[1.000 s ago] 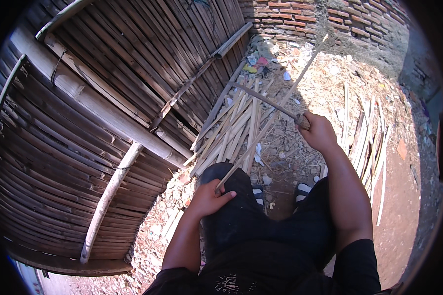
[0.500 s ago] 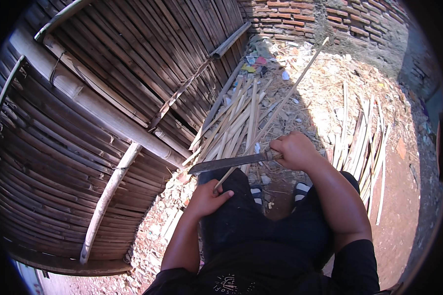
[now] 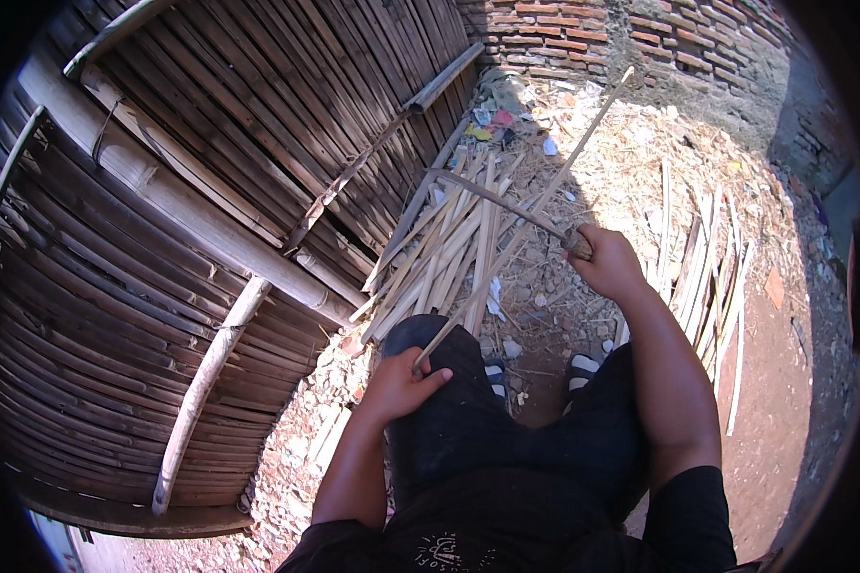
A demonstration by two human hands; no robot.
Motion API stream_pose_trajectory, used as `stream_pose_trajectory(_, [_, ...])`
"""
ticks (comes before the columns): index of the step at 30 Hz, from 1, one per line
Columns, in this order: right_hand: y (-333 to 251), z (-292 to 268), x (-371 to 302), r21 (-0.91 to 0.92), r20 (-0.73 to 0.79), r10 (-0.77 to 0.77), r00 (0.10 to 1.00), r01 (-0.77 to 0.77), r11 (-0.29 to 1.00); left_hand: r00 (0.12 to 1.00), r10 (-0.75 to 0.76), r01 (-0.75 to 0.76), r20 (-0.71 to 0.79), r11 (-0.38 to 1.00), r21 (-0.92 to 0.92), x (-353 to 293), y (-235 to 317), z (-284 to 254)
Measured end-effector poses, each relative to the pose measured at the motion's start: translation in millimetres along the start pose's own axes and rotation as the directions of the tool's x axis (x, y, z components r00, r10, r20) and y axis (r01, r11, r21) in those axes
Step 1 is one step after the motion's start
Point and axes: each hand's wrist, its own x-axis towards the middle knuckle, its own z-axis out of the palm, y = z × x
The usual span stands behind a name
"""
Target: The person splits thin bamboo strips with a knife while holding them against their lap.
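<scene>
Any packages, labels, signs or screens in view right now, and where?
Litter pile: crumpled wrappers and scraps at the foot of the brick wall, far end of the bamboo strips; yellow, red, blue and white.
White scrap: on the ground ahead of the knees, crumpled.
No signs or screens.

Outdoor yard, strong sun, hard shadows. Woven bamboo-slat wall (image 3: 210, 172) fills the left side, braced by thick round poles (image 3: 177, 205) and a thinner pale pole (image 3: 205, 382) slanting down toward the lower left. Red brick wall (image 3: 583, 29) along the top edge, running to the upper right. Ground (image 3: 784, 411) is bare reddish earth, strewn with straw-coloured shavings and stones. Small heap of coloured litter (image 3: 497, 110) at the foot of the brick wall.
</scene>
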Motion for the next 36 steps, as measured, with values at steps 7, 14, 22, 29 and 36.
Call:
stream_pose_trajectory(7, [-42.3, 24.3, -12.6, -0.202, 0.293, -0.408, 0.865, 0.473, 0.857, 1.0, -0.025, 0.025, 0.0, 1.0, 0.002, -0.1, -4.3, 0.5])
stream_pose_trajectory(14, [2.2, 0.4, 2.0, -0.13, 0.019, -0.061, 0.998, 0.063, 0.99, 0.999, -0.01, 0.011, 0.034, 1.0, -0.008, 0.4, 0.9, -2.0])
stream_pose_trajectory(22, [10.4, -6.7, 2.5, 0.036, -0.085, 0.089, 0.992, -0.087, 0.996, 0.998, -0.027, 0.028, 0.049, 0.999, -0.029, 0.3, -0.5, -2.5])
stream_pose_trajectory(29, [-30.0, 23.8, -11.0, -0.147, 0.223, -0.425, 0.877, 0.462, 0.875, 0.997, -0.058, 0.061, 0.045, 0.996, -0.069, 0.4, -1.6, -3.9])
stream_pose_trajectory(36, [-11.6, 15.4, -2.7, -0.091, 0.079, -0.184, 0.98, 0.191, 0.977, 1.0, 0.004, -0.004, 0.003, 0.998, -0.069, 0.5, -8.6, -0.3])
